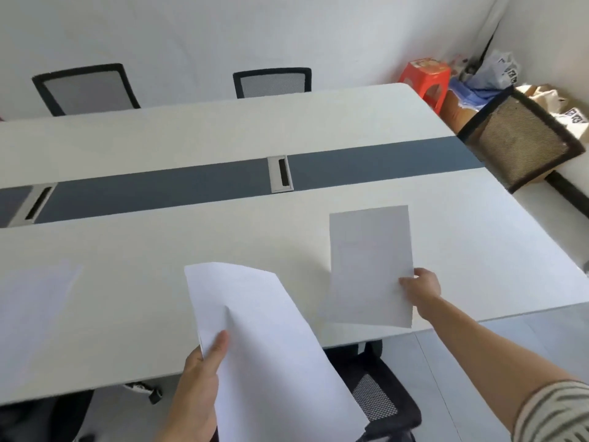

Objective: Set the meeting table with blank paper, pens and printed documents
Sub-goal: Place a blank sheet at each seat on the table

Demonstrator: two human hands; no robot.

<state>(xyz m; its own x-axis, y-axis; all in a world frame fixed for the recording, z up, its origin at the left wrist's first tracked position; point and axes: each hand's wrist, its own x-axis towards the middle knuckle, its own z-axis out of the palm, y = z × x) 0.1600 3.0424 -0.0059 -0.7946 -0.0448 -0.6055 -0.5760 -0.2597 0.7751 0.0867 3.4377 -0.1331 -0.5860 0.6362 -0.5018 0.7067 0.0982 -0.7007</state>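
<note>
The right hand (pixel 420 288) reaches out over the white desk (pixel 223 132) and pinches the right edge of a single sheet (pixel 369 266) of blank paper between thumb and fingers. This sheet lies lengthwise away from the person, near the desk's front edge and towards its right end, and a shadow shows under its lower left corner. The left hand (pixel 197 387) is held low and close to the body, gripping curled paper (pixel 264 339) with the thumb on top. That paper bows upward over the desk's front edge; whether it is one leaf or several cannot be told. A pale sheet (pixel 35 298) lies flat on the desk well to the left. A dark grey strip (pixel 159 186) with a metal cable port (pixel 280 173) runs along the desk's middle. Two mesh chairs (pixel 86 89) stand at the far side, another chair (pixel 516 145) stands at the right end, and a red stool (pixel 425 79) sits in the corner.
</note>
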